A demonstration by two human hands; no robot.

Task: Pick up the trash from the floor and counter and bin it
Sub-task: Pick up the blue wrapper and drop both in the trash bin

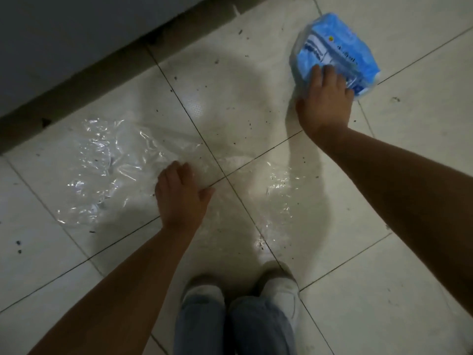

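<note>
A large crumpled sheet of clear plastic lies flat on the tiled floor at the left. My left hand rests on its right edge, fingers curled down onto the film. A second patch of clear plastic lies in front of my feet. At the upper right a blue and white plastic package sits on the floor. My right hand is down on its near edge, fingers over the wrapper. Whether either hand has a firm hold cannot be told.
The floor is pale tile with dark crumbs scattered about. A grey cabinet base with a dark kickboard runs diagonally across the upper left. My two feet in light shoes stand at the bottom middle.
</note>
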